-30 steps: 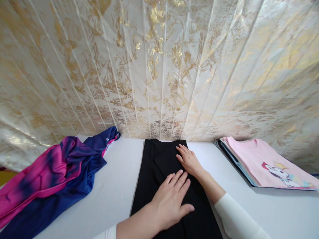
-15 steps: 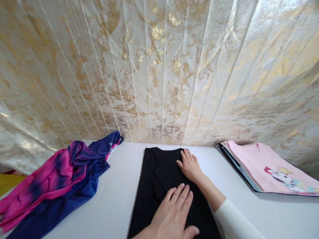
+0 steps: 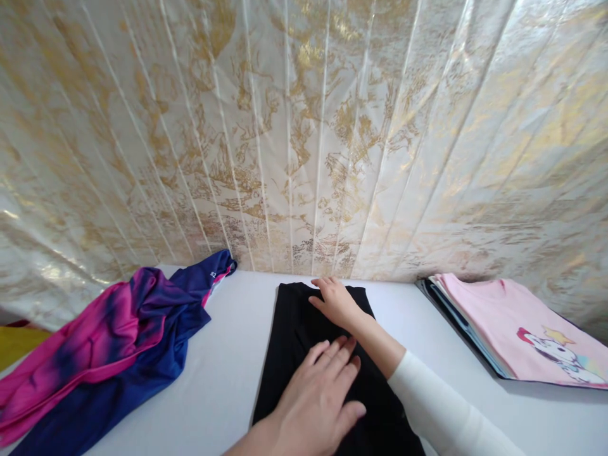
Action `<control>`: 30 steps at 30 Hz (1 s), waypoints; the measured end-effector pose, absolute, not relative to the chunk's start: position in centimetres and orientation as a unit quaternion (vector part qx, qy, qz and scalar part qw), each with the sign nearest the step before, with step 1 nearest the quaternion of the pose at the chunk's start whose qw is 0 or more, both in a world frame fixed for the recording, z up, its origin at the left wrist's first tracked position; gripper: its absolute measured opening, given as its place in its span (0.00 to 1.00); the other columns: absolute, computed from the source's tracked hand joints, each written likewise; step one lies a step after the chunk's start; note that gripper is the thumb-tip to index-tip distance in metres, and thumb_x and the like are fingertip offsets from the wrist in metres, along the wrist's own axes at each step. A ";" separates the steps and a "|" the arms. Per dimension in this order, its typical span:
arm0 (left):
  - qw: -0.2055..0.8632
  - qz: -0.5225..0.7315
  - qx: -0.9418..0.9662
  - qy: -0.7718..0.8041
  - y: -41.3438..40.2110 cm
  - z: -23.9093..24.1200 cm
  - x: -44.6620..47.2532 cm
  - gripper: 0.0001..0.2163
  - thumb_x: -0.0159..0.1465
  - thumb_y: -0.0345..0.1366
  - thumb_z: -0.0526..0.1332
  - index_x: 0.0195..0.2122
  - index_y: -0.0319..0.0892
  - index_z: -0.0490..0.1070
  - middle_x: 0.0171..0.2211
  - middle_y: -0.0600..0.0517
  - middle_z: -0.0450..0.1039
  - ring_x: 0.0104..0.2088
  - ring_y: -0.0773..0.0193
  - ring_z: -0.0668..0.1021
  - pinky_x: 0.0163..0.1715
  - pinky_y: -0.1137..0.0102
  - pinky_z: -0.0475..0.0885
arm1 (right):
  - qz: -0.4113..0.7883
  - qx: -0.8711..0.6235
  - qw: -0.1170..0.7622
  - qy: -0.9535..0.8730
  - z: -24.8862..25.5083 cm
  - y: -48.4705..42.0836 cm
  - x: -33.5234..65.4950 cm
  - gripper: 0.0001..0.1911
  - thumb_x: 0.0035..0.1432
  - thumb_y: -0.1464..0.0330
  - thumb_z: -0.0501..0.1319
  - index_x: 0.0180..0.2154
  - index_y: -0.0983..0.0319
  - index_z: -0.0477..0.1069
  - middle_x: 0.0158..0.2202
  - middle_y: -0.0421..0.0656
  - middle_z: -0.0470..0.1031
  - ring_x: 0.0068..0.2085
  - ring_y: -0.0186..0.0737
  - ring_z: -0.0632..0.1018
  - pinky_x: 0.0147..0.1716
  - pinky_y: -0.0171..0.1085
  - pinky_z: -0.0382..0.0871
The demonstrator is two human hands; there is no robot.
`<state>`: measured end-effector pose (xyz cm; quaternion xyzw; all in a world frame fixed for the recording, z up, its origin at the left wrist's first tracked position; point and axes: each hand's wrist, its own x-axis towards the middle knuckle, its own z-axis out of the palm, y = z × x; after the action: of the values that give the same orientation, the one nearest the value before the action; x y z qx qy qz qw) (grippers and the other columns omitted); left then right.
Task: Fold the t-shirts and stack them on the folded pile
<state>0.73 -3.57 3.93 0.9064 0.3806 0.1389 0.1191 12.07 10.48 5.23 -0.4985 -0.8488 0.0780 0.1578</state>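
A black folded garment (image 3: 280,354), seemingly a shirt, lies lengthwise on the white table, its collar end toward the wall. My left hand (image 3: 318,392) rests palm down over its middle, fingers stretched out and thumb apart. Farther off, my right hand (image 3: 335,301) lies on the garment near the collar edge, fingers extended and thumb out to the left. A white sleeve (image 3: 441,399) covers my right forearm. The lower end of the garment runs out of view, and part of it is hidden under my hands.
To the left lies a crumpled pink and navy garment (image 3: 128,335), with a bit of yellow cloth (image 3: 19,345) beyond it. A stack of folded clothes with a pink shirt (image 3: 498,316) on top sits at the right. Gold-patterned sheeting (image 3: 304,139) hangs behind the white table (image 3: 223,361).
My right hand has moved left along the collar end, from the right corner toward the middle. My left hand has shifted slightly left. The view has turned slightly.
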 end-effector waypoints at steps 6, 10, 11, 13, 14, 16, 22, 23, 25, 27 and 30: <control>0.107 0.112 0.879 0.451 -2.6 2.9 -2.6 0.28 0.68 0.47 0.53 0.65 0.39 0.52 0.66 0.43 0.46 0.65 0.52 0.53 0.63 0.54 0.52 | 0.112 -0.498 0.149 -0.847 5.0 13.4 7.9 0.12 0.63 0.63 0.58 0.42 0.65 0.72 0.41 0.43 0.75 0.42 0.40 0.76 0.43 0.43 0.71; 0.140 0.130 0.881 0.433 -2.8 1.9 -3.3 0.28 0.68 0.48 0.53 0.66 0.42 0.50 0.67 0.44 0.45 0.66 0.52 0.52 0.62 0.54 0.52 | 0.121 -0.517 0.155 -0.833 4.5 14.3 8.1 0.07 0.60 0.67 0.60 0.39 0.65 0.72 0.37 0.43 0.75 0.38 0.39 0.76 0.38 0.39 0.71; 0.151 0.145 0.879 0.428 -2.7 1.9 -3.5 0.27 0.68 0.48 0.53 0.65 0.43 0.51 0.67 0.44 0.47 0.66 0.53 0.53 0.62 0.54 0.52 | 0.118 -0.518 0.167 -0.831 4.7 14.2 8.6 0.05 0.59 0.71 0.60 0.38 0.65 0.72 0.36 0.43 0.75 0.38 0.39 0.76 0.38 0.38 0.70; 0.168 0.194 0.865 0.431 -2.0 2.3 -4.0 0.22 0.69 0.46 0.53 0.62 0.45 0.59 0.64 0.46 0.55 0.64 0.54 0.59 0.61 0.57 0.56 | 0.109 -0.517 0.195 -0.826 5.2 13.0 10.0 0.08 0.58 0.75 0.58 0.41 0.63 0.71 0.36 0.43 0.75 0.40 0.38 0.75 0.40 0.36 0.68; 0.169 0.227 0.850 0.444 -1.3 2.6 -4.4 0.18 0.69 0.44 0.54 0.58 0.45 0.63 0.61 0.46 0.61 0.61 0.56 0.63 0.59 0.59 0.59 | 0.106 -0.512 0.209 -0.826 5.4 12.0 10.8 0.10 0.58 0.76 0.56 0.42 0.62 0.70 0.37 0.43 0.75 0.41 0.38 0.75 0.41 0.36 0.67; 0.148 0.290 0.807 0.493 0.8 3.0 -5.3 0.09 0.67 0.35 0.56 0.47 0.45 0.69 0.51 0.48 0.71 0.52 0.58 0.71 0.52 0.63 0.66 | 0.107 -0.493 0.225 -0.833 5.6 9.0 12.3 0.11 0.59 0.76 0.54 0.42 0.60 0.70 0.38 0.43 0.75 0.42 0.38 0.75 0.43 0.36 0.68; 0.097 0.312 0.779 0.535 8.1 2.7 -6.0 0.09 0.58 0.21 0.60 0.34 0.43 0.69 0.36 0.52 0.71 0.39 0.62 0.75 0.42 0.68 0.70 | 0.154 -0.395 0.160 -0.892 4.4 -0.4 14.2 0.18 0.59 0.74 0.55 0.51 0.58 0.70 0.58 0.47 0.68 0.59 0.47 0.67 0.56 0.48 0.62; 0.094 0.304 0.785 0.532 8.9 2.6 -5.7 0.09 0.58 0.21 0.61 0.34 0.43 0.70 0.36 0.52 0.71 0.40 0.61 0.75 0.43 0.68 0.69 | 0.161 -0.390 0.142 -0.895 4.2 -1.2 14.1 0.19 0.60 0.73 0.54 0.53 0.58 0.68 0.60 0.46 0.65 0.62 0.48 0.63 0.57 0.49 0.61; 0.085 0.286 0.793 0.531 9.7 2.4 -5.1 0.09 0.56 0.22 0.63 0.32 0.43 0.70 0.35 0.52 0.72 0.41 0.60 0.74 0.44 0.67 0.68 | 0.173 -0.389 0.110 -0.898 4.0 -2.0 14.0 0.21 0.61 0.70 0.54 0.56 0.59 0.66 0.63 0.46 0.61 0.64 0.50 0.59 0.58 0.52 0.59; 0.073 0.270 0.795 0.537 10.0 2.3 -4.7 0.08 0.56 0.23 0.64 0.32 0.43 0.71 0.35 0.52 0.72 0.42 0.59 0.74 0.45 0.66 0.68 | 0.182 -0.393 0.094 -0.897 3.8 -2.0 14.0 0.22 0.62 0.69 0.54 0.57 0.60 0.65 0.64 0.47 0.58 0.64 0.50 0.59 0.59 0.53 0.58; 0.058 0.257 0.795 0.547 9.8 2.3 -4.4 0.06 0.59 0.25 0.63 0.33 0.43 0.71 0.36 0.52 0.72 0.42 0.59 0.74 0.45 0.66 0.67 | 0.192 -0.393 0.108 -0.893 3.3 -1.7 14.3 0.22 0.63 0.66 0.53 0.58 0.58 0.64 0.65 0.45 0.56 0.65 0.48 0.58 0.60 0.50 0.56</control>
<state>-4.45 9.80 2.31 0.7950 0.5466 0.2567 0.0576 14.25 -1.75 3.34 -0.3926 -0.8928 0.1924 0.1082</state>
